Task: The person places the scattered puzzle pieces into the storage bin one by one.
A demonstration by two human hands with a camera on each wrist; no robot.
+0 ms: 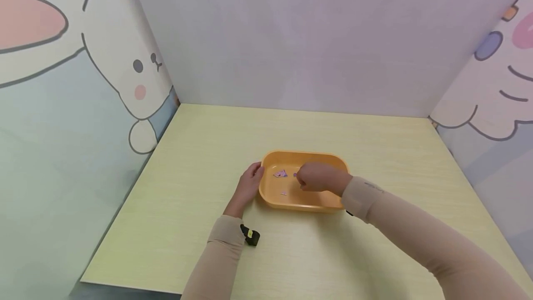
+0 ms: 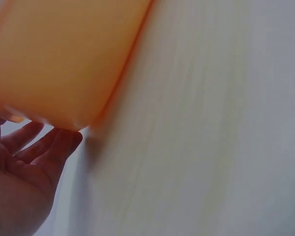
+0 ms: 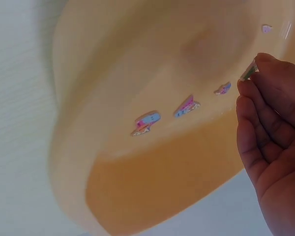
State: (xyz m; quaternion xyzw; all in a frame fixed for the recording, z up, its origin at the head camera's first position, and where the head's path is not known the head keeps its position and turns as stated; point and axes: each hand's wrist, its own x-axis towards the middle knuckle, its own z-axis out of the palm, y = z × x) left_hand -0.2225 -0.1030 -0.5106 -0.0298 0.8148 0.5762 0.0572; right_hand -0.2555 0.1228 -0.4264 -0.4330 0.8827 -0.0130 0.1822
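A shallow orange plastic tray [image 1: 308, 207] with rounded corners stands on the table. My left hand [image 1: 249, 183] holds its left end; in the left wrist view the fingertips [image 2: 74, 140] bear on the outer wall from below the rim. Over the inside of the tray is my right hand [image 1: 318, 177], pinching a small flat piece with a green face and pale edge [image 3: 249, 71] between thumb and forefinger. On the tray floor lie several small printed pieces, among them a pink-and-blue piece [image 3: 147, 120], a similar piece [image 3: 187, 106] and a tiny pale piece [image 1: 283, 193].
The pale yellow table [image 1: 208, 152] extends around the tray. A plain wall [image 1: 300, 36] rises behind it, with cartoon-printed panels on the left [image 1: 112, 59] and right [image 1: 491, 82]. A black strap with a small device [image 1: 250, 235] sits at the left wrist.
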